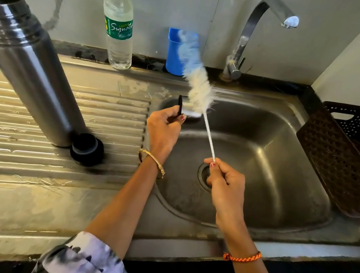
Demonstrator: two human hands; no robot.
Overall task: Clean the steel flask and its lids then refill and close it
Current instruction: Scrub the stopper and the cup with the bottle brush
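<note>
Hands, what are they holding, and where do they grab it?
The right hand grips the bottle brush at the bottom end of its white wire handle. The left hand pinches a small black lid by its edge.

Steel flask: brushed metal, satin sheen. Sink: dull, water-stained stainless steel. Water bottle: clear glossy plastic. Bottle brush: fluffy white bristles. Basket: dark perforated plastic.
</note>
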